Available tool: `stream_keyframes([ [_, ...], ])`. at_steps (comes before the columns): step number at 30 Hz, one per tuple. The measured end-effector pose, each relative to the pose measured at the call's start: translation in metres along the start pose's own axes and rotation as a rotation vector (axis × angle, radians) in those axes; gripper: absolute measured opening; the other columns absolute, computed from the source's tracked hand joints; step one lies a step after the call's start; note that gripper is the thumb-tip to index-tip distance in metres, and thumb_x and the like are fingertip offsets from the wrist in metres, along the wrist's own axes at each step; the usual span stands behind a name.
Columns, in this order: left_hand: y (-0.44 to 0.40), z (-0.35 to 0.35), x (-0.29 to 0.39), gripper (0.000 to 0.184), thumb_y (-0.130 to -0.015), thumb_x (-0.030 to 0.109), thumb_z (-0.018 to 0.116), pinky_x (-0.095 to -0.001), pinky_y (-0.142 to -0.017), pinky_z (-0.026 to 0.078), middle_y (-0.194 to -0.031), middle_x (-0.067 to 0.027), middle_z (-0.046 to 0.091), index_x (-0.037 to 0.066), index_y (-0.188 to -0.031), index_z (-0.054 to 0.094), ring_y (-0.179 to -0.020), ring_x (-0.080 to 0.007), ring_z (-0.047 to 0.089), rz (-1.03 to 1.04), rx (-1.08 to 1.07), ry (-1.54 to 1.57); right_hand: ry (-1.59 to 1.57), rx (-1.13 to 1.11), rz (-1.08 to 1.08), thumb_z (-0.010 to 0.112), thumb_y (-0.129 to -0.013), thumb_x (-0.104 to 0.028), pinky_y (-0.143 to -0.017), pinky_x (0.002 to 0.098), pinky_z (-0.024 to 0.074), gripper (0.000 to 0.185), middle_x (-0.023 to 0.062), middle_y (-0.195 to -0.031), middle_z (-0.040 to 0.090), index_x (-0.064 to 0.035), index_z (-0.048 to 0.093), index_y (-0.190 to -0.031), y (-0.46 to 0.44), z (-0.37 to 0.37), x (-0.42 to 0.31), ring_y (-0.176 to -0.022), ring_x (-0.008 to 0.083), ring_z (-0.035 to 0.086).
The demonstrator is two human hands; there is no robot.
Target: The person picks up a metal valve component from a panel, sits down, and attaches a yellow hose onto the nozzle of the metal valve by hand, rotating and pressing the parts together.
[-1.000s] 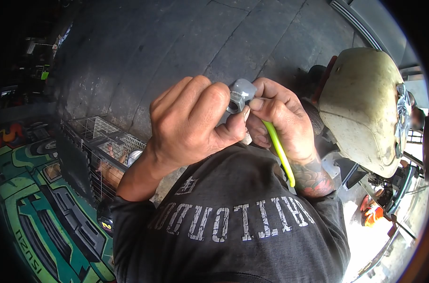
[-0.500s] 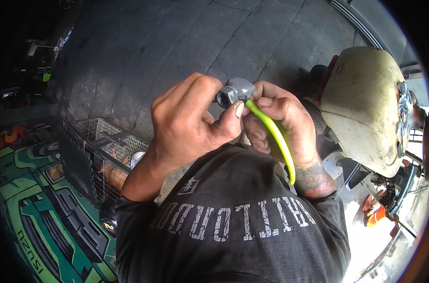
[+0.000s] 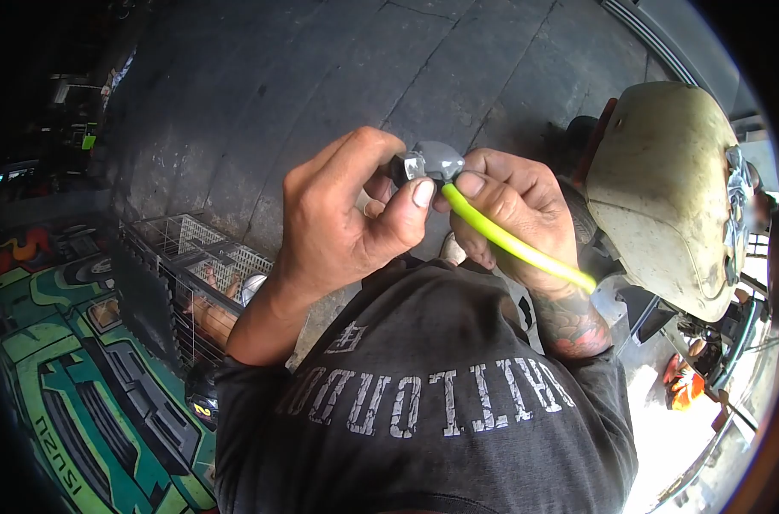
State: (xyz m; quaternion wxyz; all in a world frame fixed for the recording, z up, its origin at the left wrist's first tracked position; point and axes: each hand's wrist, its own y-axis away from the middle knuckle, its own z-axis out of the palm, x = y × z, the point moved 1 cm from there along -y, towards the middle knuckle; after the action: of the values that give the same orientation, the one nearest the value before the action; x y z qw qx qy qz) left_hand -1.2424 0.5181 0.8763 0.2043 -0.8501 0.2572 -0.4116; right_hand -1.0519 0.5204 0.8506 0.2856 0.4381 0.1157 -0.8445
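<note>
In front of my chest I hold a small grey fitting [image 3: 442,159] with a darker, angular end on its left. My left hand [image 3: 338,218] is closed on that dark end between thumb and fingers. A bright yellow-green tube [image 3: 513,246] comes off the fitting's underside and slants down to the right, across my right hand. With thumb and curled forefinger, my right hand [image 3: 526,206] pinches the fitting's right end, close to where the tube begins. The fingertips hide part of this joint.
Wire cages [image 3: 205,261] stand at lower left, beside a green panel [image 3: 89,385] lettered ISUZU. A large worn beige cover or tank [image 3: 659,197] is on the right. Dark concrete floor [image 3: 321,77] stretches ahead. Orange item [image 3: 686,390] lies at lower right.
The tube's free end has swung to the right and up, from hanging steeply to lying across my right wrist. The fitting has turned slightly, its hollow end facing me less.
</note>
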Motion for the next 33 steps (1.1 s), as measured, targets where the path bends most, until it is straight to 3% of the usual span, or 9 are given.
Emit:
stream_keyframes([
  [7,-0.001,0.0,0.005,0.021,-0.084,0.019,0.069,-0.0275,-0.049,0.046,-0.066,-0.0062,0.058,0.0,-0.086,0.06,-0.055,-0.0134,0.057,-0.092,-0.045,0.031,0.244,0.153,-0.026,0.059,-0.097,-0.013,-0.051,0.02,0.0402,0.017,-0.0015,-0.066,0.058,0.0021,0.064,-0.089,0.004,0.008,-0.004,-0.059,0.0025,0.049],
  [13,-0.004,0.001,0.002,0.021,-0.087,0.018,0.068,-0.0283,-0.051,0.048,-0.071,-0.009,0.062,-0.001,-0.094,0.062,-0.059,-0.0155,0.061,-0.093,-0.078,0.064,0.493,0.213,-0.223,0.063,-0.094,-0.013,-0.051,0.023,0.0434,0.015,-0.0002,-0.062,0.058,0.0009,0.064,-0.089,0.004,0.006,0.003,-0.058,0.0036,0.052],
  [21,-0.001,0.007,-0.017,0.03,-0.092,0.015,0.066,-0.0255,-0.056,0.052,-0.085,-0.0095,0.067,0.001,-0.119,0.063,-0.07,-0.0154,0.067,-0.083,-0.146,0.394,0.405,0.167,-0.234,0.059,-0.096,-0.012,-0.051,0.0238,0.0421,0.013,-0.0003,-0.06,0.056,-0.0008,0.061,-0.091,0.005,0.008,0.001,-0.055,0.0042,0.05],
  [24,-0.001,0.008,-0.024,0.03,-0.093,0.016,0.064,-0.0238,-0.056,0.052,-0.085,-0.0087,0.067,0.002,-0.119,0.063,-0.071,-0.014,0.066,-0.009,-0.169,0.344,0.417,0.144,-0.207,0.058,-0.096,-0.012,-0.051,0.024,0.0411,0.012,-0.0003,-0.06,0.055,-0.0008,0.06,-0.091,0.005,0.007,0.001,-0.055,0.0042,0.049],
  [29,0.003,0.011,-0.029,0.03,-0.094,0.015,0.063,-0.024,-0.053,0.051,-0.086,-0.0087,0.068,0.003,-0.121,0.062,-0.068,-0.0125,0.066,-0.079,-0.203,0.414,0.382,0.201,-0.231,0.062,-0.092,-0.009,-0.051,0.0243,0.0402,0.01,-0.001,-0.062,0.054,0.0001,0.061,-0.094,0.004,0.009,0.005,-0.057,0.0037,0.048],
  [32,0.003,0.01,-0.028,0.036,-0.093,0.02,0.063,-0.0261,-0.071,0.054,-0.101,-0.0108,0.068,-0.001,-0.122,0.061,-0.085,-0.0147,0.067,-0.146,-0.238,0.422,0.342,0.231,-0.222,0.064,-0.09,-0.008,-0.051,0.0237,0.0396,0.011,-0.0018,-0.063,0.053,0.0003,0.062,-0.096,0.004,0.008,0.006,-0.058,0.0032,0.047],
  [33,0.003,0.011,-0.027,0.035,-0.094,0.02,0.062,-0.0264,-0.072,0.055,-0.102,-0.0112,0.068,-0.002,-0.122,0.06,-0.086,-0.0156,0.068,-0.158,-0.238,0.43,0.33,0.23,-0.211,0.065,-0.089,-0.008,-0.051,0.0234,0.0395,0.011,-0.0021,-0.064,0.053,0.0003,0.062,-0.097,0.004,0.007,0.006,-0.059,0.0029,0.046],
])
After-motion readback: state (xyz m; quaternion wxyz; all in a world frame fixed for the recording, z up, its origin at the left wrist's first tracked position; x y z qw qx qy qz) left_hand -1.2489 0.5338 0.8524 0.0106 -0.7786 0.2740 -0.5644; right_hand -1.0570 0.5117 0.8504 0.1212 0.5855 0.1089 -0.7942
